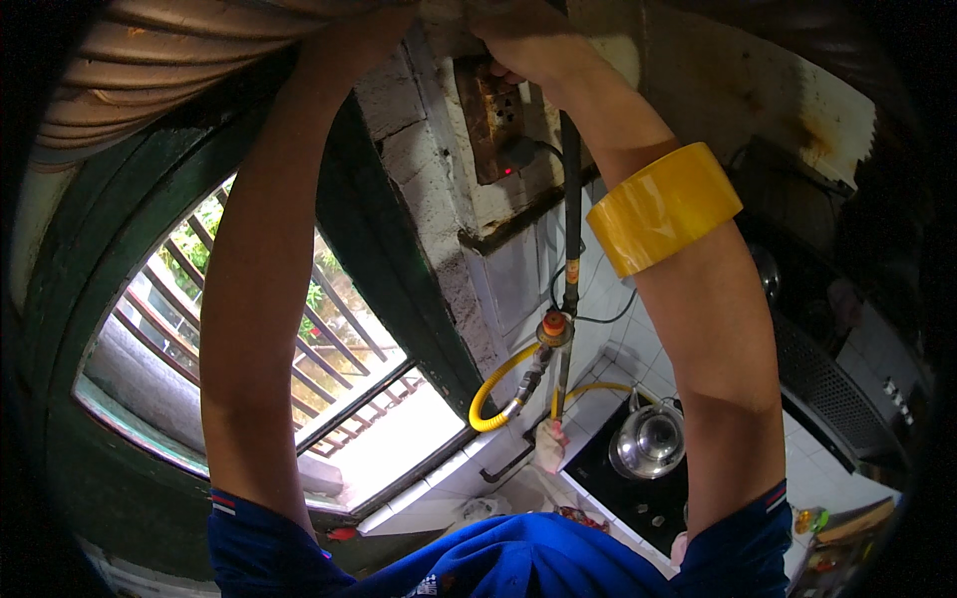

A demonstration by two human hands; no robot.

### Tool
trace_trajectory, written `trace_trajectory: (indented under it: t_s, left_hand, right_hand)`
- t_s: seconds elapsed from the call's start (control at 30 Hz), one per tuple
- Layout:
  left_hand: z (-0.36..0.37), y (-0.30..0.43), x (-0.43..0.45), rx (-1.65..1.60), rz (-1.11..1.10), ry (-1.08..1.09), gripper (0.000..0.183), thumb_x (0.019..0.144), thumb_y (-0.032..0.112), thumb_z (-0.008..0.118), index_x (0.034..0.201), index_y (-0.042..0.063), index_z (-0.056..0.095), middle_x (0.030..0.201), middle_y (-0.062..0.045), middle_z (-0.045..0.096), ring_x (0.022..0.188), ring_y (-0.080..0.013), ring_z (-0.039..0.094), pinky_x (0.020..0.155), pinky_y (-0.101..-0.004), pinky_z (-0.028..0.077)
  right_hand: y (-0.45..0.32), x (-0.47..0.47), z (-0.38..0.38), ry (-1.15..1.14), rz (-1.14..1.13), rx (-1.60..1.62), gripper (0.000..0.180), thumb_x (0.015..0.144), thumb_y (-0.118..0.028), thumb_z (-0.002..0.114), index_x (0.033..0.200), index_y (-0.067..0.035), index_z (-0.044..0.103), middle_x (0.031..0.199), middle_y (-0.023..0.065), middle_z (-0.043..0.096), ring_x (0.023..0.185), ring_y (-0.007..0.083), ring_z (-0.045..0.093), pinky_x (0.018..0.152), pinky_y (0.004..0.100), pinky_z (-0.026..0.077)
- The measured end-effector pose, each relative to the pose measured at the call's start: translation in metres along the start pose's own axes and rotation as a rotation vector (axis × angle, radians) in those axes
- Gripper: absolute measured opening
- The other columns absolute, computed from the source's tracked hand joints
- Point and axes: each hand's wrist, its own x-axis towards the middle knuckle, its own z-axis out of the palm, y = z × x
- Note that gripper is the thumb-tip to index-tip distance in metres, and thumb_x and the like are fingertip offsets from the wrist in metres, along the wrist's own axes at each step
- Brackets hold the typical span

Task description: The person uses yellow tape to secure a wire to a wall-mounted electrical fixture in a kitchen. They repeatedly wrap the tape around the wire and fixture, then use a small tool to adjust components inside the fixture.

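Observation:
Both my arms reach up to the top of the picture. My right hand (519, 45) is near the upper end of a rust-stained wall socket panel (490, 119), its fingertips by the panel's top edge; what it holds cannot be made out. My left hand is past the top edge, with only the wrist and forearm showing. A roll of yellow adhesive tape (665, 209) hangs around my right forearm. Into the lower part of the panel goes a black plug (517, 153), beside a small red light. A dark vertical pipe (571, 194) runs close to the panel.
Below are a gas valve with an orange knob (553, 324) and a yellow hose (486, 404). A steel kettle (649, 441) stands on a black cooktop (598, 467). A barred window (336, 329) is at left, a range hood (830, 374) at right, corrugated roofing (172, 60) at upper left.

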Motion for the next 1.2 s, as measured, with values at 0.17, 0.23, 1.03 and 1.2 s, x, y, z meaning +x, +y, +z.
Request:
trace_trajectory:
  t_s: [0.17, 0.23, 1.03, 1.2]
  left_hand:
    - [0.003, -0.004, -0.002, 0.021, 0.005, 0.014, 0.060, 0.087, 0.041, 0.059, 0.135, 0.009, 0.042, 0.138, -0.017, 0.042, 0.126, -0.0355, 0.040, 0.105, -0.0489, 0.032]
    - [0.005, -0.004, -0.003, 0.033, 0.008, 0.022, 0.058, 0.088, 0.040, 0.059, 0.134, 0.009, 0.043, 0.137, -0.017, 0.043, 0.126, -0.0357, 0.040, 0.104, -0.0489, 0.033]
    - [0.029, -0.015, 0.000, 0.340, 0.092, 0.208, 0.041, 0.090, 0.029, 0.057, 0.124, 0.006, 0.053, 0.126, -0.019, 0.053, 0.117, -0.0370, 0.049, 0.098, -0.0493, 0.039]
    - [0.036, -0.019, -0.007, 0.484, 0.187, 0.304, 0.037, 0.091, 0.026, 0.056, 0.122, 0.005, 0.055, 0.123, -0.019, 0.055, 0.115, -0.0373, 0.051, 0.096, -0.0494, 0.040]
  right_hand:
    - [0.002, -0.004, -0.004, -0.005, -0.017, 0.008, 0.024, 0.080, -0.012, 0.054, 0.095, 0.001, 0.066, 0.092, 0.0228, 0.067, 0.087, 0.0371, 0.063, 0.081, 0.0471, 0.049]
    - [0.003, -0.004, -0.004, -0.006, -0.020, 0.012, 0.024, 0.080, -0.013, 0.054, 0.096, 0.001, 0.066, 0.092, 0.0227, 0.066, 0.088, 0.0370, 0.063, 0.081, 0.0471, 0.049]
    - [0.001, 0.001, -0.006, -0.013, -0.042, 0.028, 0.027, 0.080, -0.015, 0.055, 0.101, 0.000, 0.065, 0.099, 0.0214, 0.065, 0.093, 0.0360, 0.062, 0.085, 0.0463, 0.048]
    - [0.000, 0.001, -0.006, -0.009, -0.045, 0.023, 0.028, 0.081, -0.016, 0.055, 0.102, 0.000, 0.065, 0.101, 0.0212, 0.065, 0.094, 0.0358, 0.062, 0.086, 0.0462, 0.048]
